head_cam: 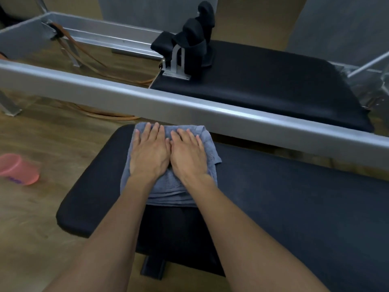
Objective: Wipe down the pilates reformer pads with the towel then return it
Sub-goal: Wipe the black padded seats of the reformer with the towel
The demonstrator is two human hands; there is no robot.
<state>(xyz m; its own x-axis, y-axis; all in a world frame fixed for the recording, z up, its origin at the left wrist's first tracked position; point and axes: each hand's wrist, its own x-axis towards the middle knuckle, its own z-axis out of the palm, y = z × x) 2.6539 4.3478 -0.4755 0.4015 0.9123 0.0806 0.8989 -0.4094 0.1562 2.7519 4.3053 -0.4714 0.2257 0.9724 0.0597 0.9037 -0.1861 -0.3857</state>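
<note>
A folded grey-blue towel (168,187) lies flat on the near black pad (284,197), close to the pad's far left corner. My left hand (149,152) and my right hand (189,153) lie side by side on the towel, palms down, fingers straight, pressing it onto the pad. Behind the silver frame rail sits the reformer's black carriage pad (273,85) with upright black shoulder rests (195,45) at its left end.
A silver frame rail (126,95) crosses the view just beyond the towel. Brown straps (88,53) hang inside the frame at left. A pink plastic cup (19,169) lies on the wooden floor (42,207) at left.
</note>
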